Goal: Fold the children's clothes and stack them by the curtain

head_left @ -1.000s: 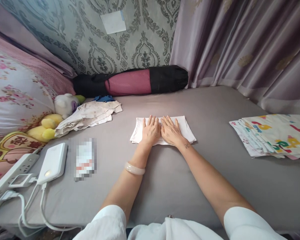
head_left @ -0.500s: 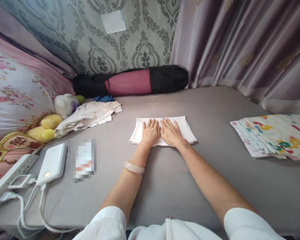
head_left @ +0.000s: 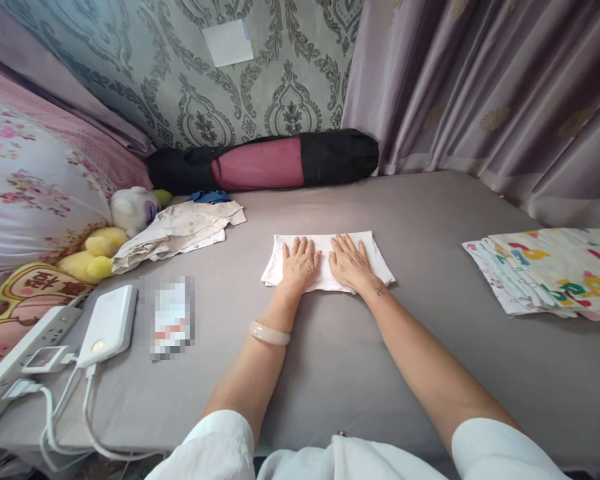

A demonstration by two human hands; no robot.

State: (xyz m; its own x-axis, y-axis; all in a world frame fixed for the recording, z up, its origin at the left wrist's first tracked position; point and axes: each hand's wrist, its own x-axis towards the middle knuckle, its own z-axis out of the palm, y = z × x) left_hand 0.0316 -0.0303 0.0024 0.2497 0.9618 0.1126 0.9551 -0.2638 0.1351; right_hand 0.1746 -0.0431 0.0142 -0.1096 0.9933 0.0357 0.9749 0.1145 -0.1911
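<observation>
A folded white cloth (head_left: 325, 249) lies flat on the grey bed sheet (head_left: 340, 373) in front of me. My left hand (head_left: 299, 264) rests palm down on its left half, fingers stretched out. On the right half, my right hand (head_left: 349, 261) presses flat with its fingers a little spread. A narrow strip of cloth shows between the two hands. The parts under my palms are hidden, and so is the exact kind of cloth item.
Folded patterned cloths (head_left: 555, 273) are stacked at the right. Crumpled pale cloth (head_left: 180, 230) lies left, near plush toys (head_left: 97, 250). A power bank (head_left: 107, 327) and power strip (head_left: 30, 347) with cables sit front left. A black and pink bag (head_left: 257, 163) lies along the wall.
My right hand has slid to the right across the white cloth, so a gap has opened between the hands. My left hand stays nearly where it was.
</observation>
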